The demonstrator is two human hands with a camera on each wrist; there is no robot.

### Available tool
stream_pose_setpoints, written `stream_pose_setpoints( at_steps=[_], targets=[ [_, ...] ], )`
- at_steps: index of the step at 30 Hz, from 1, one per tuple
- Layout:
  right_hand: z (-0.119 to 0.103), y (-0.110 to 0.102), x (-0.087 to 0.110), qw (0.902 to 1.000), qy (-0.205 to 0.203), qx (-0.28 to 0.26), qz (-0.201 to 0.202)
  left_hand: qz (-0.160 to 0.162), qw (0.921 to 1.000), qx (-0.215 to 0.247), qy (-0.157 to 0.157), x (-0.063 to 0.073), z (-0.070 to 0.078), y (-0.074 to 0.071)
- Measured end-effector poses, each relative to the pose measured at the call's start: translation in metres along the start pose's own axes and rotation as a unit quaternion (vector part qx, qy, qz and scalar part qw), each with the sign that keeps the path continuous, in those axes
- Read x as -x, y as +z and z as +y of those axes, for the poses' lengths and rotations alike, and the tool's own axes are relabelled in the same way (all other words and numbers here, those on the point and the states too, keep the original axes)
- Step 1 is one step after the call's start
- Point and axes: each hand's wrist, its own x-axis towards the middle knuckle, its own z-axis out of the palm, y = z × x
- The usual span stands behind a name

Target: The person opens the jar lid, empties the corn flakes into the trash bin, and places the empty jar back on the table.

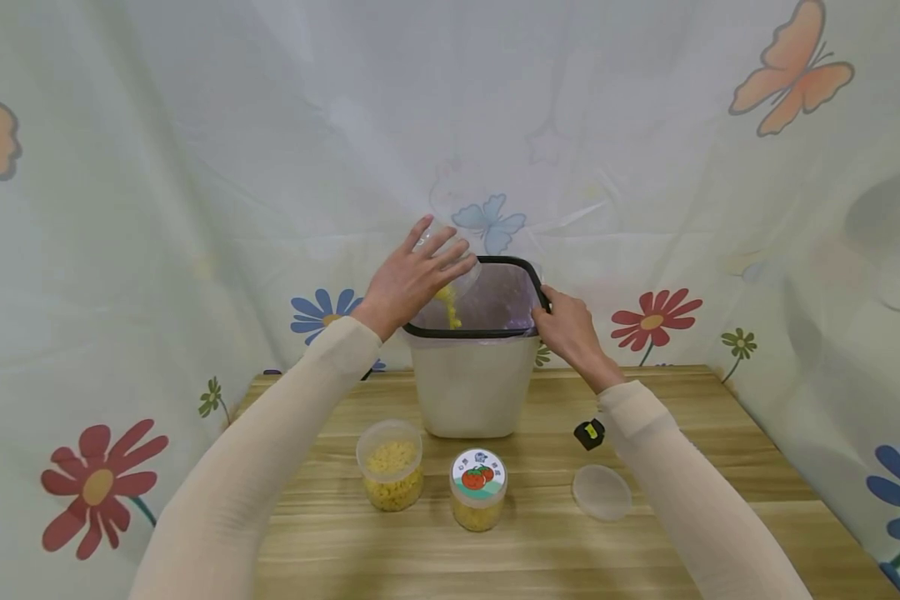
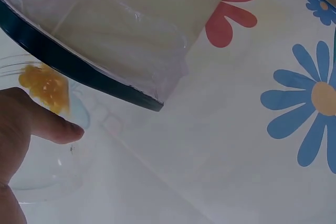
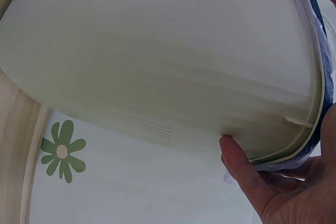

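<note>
Fingers of the left hand [image 1: 418, 279] are spread apart over a clear jar [image 2: 52, 169], and they grip it with the thumb, which lies along its wall in the left wrist view. The jar is tipped over the left side of a pale bin [image 1: 474, 383], and yellow pieces [image 1: 451, 308] spill from its mouth into the bin. A purplish liner [image 1: 495, 292] covers the inside of the bin, under a dark rim [image 1: 468, 334]. At the right side of that rim, the right hand [image 1: 570, 329] holds on, its thumb against the outer wall; the other fingers are partly hidden, so I cannot tell how close together they are. The bin stands upright toward the back of a wooden table [image 1: 330, 558]. In front of it, on the left, is an uncapped tub [image 1: 371, 442] with more yellow pieces, and just beside that a small container [image 1: 478, 492] with a tomato picture on its lid. To the right lie a translucent disc [image 1: 602, 492] and, behind it, a black object [image 1: 590, 434] with a yellow mark
</note>
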Motion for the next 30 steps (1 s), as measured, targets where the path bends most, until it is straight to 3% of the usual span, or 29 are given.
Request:
stream_pose_setpoints(
  at_steps=[21, 30],
  targets=[
    [0.001, -0.001, 0.001, 1.0000, 0.003, -0.005, -0.002, 0.013, 0.9974, -0.050, 0.050, -0.004, -0.002, -0.003],
    [0.002, 0.000, 0.000, 1.0000, 0.004, 0.000, -0.003, -0.036, 0.9871, -0.112, 0.109, -0.009, -0.009, -0.014]
  ],
)
